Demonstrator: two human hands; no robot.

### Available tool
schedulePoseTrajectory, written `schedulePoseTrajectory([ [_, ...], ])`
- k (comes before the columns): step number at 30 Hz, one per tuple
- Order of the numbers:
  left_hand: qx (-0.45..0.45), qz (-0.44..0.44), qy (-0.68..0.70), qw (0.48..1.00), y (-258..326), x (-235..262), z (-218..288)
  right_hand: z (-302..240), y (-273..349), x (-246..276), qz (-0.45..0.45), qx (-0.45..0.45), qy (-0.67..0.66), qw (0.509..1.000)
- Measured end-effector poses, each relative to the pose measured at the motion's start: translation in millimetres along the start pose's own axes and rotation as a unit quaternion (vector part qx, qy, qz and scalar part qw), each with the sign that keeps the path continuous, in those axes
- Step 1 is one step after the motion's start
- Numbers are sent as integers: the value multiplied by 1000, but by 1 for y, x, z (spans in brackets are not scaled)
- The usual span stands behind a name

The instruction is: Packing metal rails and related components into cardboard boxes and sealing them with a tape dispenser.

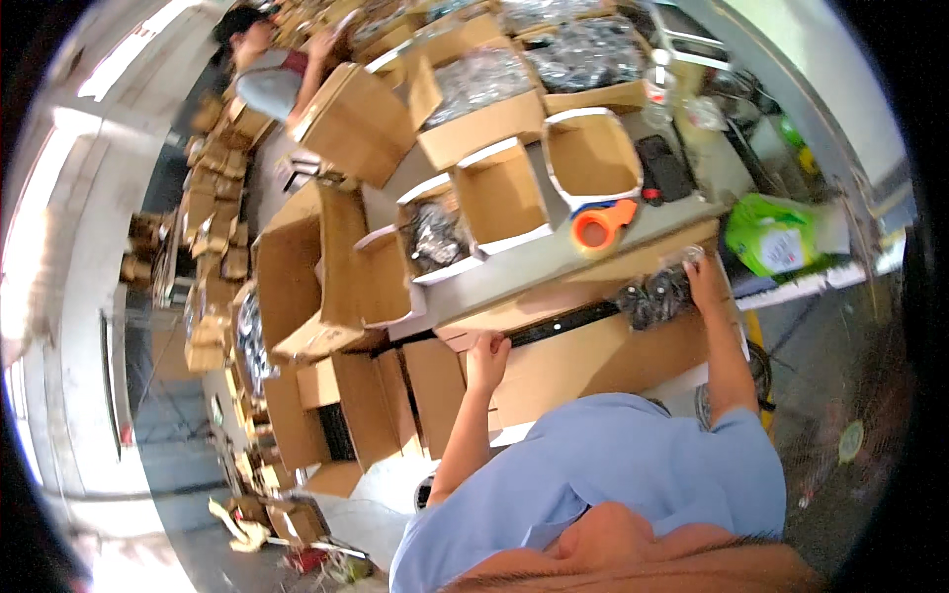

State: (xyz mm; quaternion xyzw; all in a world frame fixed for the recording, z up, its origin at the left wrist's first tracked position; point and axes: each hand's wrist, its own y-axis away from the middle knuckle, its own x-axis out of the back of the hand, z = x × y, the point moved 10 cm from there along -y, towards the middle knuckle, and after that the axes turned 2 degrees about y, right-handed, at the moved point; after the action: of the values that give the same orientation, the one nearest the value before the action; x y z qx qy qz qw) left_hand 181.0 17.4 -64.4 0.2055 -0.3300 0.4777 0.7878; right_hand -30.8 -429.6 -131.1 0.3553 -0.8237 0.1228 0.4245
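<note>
Left hand (486, 358): fingers curled over the top edge of a large flat cardboard box (583, 361), gripping that edge. Right hand (704, 282): fingers pressed down on a clear bag of dark parts (652, 296) that lies on the box top near its right end; whether they pinch the bag cannot be told. The box's long axis runs from lower left to upper right, parallel to the surface (554, 259) edge, with 1 dark gap between its 2 top flaps. Just beyond, on the surface: 1 orange tape dispenser (601, 225), 3 small open white-rimmed boxes (499, 198) in a row, 1 holding bagged parts, and 1 black phone (664, 166). 1 green bag (776, 235) lies at the right.
</note>
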Motion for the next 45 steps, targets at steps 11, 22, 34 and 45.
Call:
schedulePoseTrajectory([
  [11,-35,133,-125,983,-147,77,-26,-5,27,-27,-54,75,64,994],
  [22,277,-6,-206,939,-254,84,-90,-6,33,-22,-54,89,58,993],
  [34,287,86,9,954,-269,79,-163,-167,-5,4,160,221,24,962],
  [45,287,51,277,916,-216,70,-121,-468,-74,-228,-169,295,194,920],
])
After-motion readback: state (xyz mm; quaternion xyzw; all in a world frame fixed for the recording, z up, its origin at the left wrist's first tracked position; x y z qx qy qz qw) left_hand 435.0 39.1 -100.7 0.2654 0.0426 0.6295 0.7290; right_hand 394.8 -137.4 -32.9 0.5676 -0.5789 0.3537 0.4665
